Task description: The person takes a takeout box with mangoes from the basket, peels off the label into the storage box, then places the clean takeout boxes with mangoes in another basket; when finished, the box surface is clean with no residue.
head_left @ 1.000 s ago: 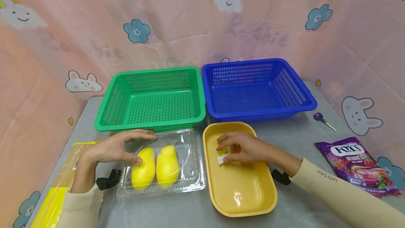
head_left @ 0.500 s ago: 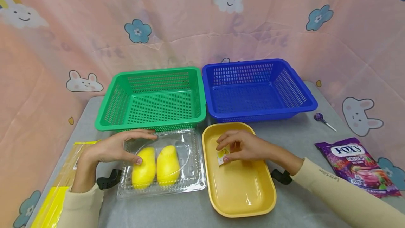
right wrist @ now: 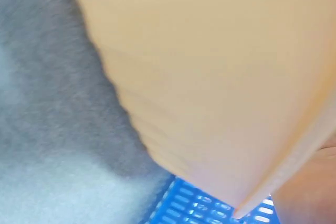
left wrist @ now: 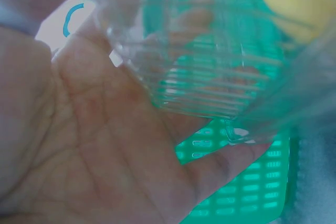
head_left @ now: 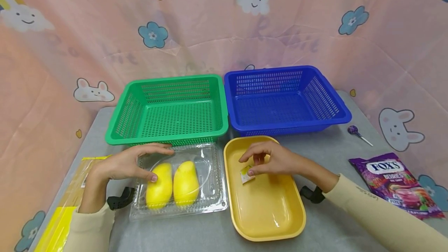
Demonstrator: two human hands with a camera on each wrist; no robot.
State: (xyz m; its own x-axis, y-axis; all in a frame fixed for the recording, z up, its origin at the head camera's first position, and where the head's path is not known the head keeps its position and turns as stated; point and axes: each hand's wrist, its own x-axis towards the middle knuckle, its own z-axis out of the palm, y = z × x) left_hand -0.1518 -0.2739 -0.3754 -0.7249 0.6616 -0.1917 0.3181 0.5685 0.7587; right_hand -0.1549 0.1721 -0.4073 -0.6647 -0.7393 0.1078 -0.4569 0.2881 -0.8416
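In the head view my left hand point(head_left: 131, 164) rests at the left side of a clear plastic clamshell box point(head_left: 213, 184), its thumb over the lid and fingers stretched along the back. Two yellow mangoes point(head_left: 185, 183) lie inside the box. The left wrist view shows the palm of this left hand point(left wrist: 105, 124) against the ribbed plastic wall. My right hand point(head_left: 273, 159) is over a yellow tray point(head_left: 262, 217), fingers curled. Its thumb and fingers pinch a small white-and-yellow packet point(head_left: 246, 176); the packet's upper part is partly hidden. The right wrist view shows mostly tray wall.
A green basket point(head_left: 175, 139) and a blue basket point(head_left: 280, 125) stand side by side behind. On the right lie a lollipop point(head_left: 353, 129) and a purple candy bag point(head_left: 395, 186). A yellow-and-clear plastic package point(head_left: 57, 221) lies at the left edge of the grey table point(head_left: 175, 236).
My right hand has shifted slightly to the right, and more of the packet's lower face shows, a little turned. My left hand, the box and the baskets stay where they were.
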